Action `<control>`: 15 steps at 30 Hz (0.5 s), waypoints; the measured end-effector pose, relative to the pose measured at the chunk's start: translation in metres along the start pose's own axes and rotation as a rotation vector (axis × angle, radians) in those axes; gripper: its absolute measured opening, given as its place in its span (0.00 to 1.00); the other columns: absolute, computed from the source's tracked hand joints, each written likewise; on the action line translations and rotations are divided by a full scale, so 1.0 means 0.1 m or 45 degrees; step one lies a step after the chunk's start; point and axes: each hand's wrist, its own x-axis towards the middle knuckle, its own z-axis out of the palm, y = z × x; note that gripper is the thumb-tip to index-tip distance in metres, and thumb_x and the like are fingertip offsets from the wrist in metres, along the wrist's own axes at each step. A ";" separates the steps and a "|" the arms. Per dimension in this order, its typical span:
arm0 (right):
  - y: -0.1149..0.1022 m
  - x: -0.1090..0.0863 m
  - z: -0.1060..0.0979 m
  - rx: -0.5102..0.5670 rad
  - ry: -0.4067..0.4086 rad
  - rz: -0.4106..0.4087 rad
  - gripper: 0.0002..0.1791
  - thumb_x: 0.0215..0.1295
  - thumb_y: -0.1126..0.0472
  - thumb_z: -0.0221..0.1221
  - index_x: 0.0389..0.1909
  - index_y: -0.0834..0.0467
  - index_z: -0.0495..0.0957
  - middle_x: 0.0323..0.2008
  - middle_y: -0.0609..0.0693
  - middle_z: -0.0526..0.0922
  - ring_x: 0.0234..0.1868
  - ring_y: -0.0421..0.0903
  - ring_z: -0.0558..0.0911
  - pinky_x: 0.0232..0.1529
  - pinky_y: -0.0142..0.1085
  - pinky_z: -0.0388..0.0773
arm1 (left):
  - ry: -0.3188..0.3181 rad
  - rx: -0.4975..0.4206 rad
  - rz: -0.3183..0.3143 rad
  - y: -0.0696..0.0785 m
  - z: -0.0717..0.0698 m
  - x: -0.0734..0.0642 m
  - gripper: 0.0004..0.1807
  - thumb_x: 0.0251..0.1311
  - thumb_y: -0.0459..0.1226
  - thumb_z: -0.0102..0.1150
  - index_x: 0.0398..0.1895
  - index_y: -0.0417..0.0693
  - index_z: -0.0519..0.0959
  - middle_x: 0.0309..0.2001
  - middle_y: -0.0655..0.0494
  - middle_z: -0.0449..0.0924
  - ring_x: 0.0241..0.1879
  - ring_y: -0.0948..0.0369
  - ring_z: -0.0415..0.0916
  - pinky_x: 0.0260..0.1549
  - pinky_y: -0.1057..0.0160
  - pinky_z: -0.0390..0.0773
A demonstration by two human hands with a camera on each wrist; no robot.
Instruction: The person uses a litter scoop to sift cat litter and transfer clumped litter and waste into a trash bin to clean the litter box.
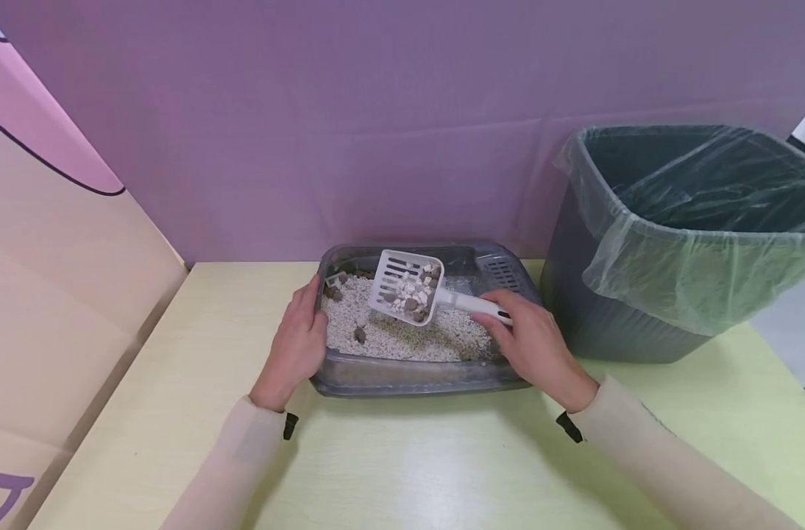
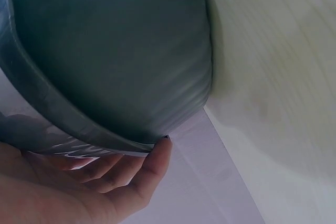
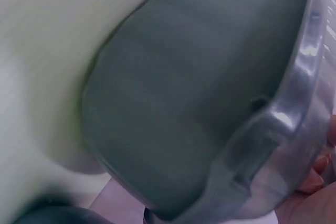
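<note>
A grey litter box (image 1: 416, 375) with pale granular litter (image 1: 402, 342) and some dark clumps (image 1: 359, 335) stands on the table. My left hand (image 1: 299, 342) holds its left rim, thumb on top; in the left wrist view the fingers (image 2: 142, 179) curl against the rim's outside. With my right hand (image 1: 531, 342) I grip the handle of a white slotted litter scoop (image 1: 472, 302). The scoop's head is over the litter and carries white bits and brown clumps (image 1: 412, 302). In the right wrist view the box wall (image 3: 194, 87) hides the scoop, and only part of the hand shows.
A grey trash bin (image 1: 594, 294) lined with a clear plastic bag (image 1: 681, 276) stands right of the box, close to it. Behind is a purple backdrop (image 1: 376, 132). The pale wooden table (image 1: 402, 464) extends in front and to the left.
</note>
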 end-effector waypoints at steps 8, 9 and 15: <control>-0.08 -0.06 -0.14 0.017 0.071 0.020 0.16 0.65 0.53 0.59 0.50 0.58 0.76 0.24 0.46 0.73 0.18 0.42 0.67 0.19 0.36 0.66 | 0.003 0.006 -0.003 -0.01 0.02 0.00 0.30 0.69 0.35 0.32 0.74 0.39 0.46 0.69 0.40 0.52 0.67 0.47 0.51 0.62 0.47 0.56; -0.11 -0.07 -0.17 0.020 0.077 0.027 0.16 0.65 0.53 0.59 0.49 0.57 0.76 0.22 0.46 0.72 0.17 0.42 0.66 0.18 0.36 0.65 | 0.001 0.005 0.001 -0.01 0.02 0.00 0.30 0.69 0.34 0.32 0.74 0.39 0.46 0.69 0.40 0.52 0.67 0.47 0.51 0.62 0.47 0.56; -0.34 -0.10 -0.52 -0.025 0.166 0.007 0.15 0.64 0.53 0.60 0.47 0.56 0.78 0.17 0.45 0.68 0.14 0.41 0.64 0.15 0.34 0.62 | 0.016 -0.008 0.017 -0.02 0.02 0.00 0.30 0.69 0.35 0.33 0.74 0.39 0.47 0.69 0.40 0.52 0.67 0.47 0.52 0.62 0.47 0.56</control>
